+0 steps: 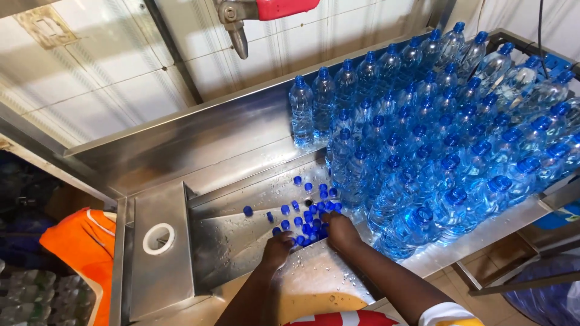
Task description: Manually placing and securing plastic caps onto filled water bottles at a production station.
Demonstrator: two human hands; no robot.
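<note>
The wet steel surface [241,139] runs from the tiled wall across to my right, with a shallow sunken tray [229,241] set into it in front of me. A big crowd of clear water bottles with blue tops [447,139] stands packed together over the right half of it, upright or leaning a little, reaching down to just beside my right wrist. An orange cloth [84,247] lies off the left edge, and a white ring [159,238] sits in the flat plate beside the tray. In the tray, a scatter of loose blue caps [305,211] spreads out, thickest just ahead of me. My right hand [340,231] rests on that heap, fingers curled down among the caps. My left hand [279,246] sits just beside it, fingers bent over the caps at the near edge; whether either hand actually grips one, I cannot tell.
</note>
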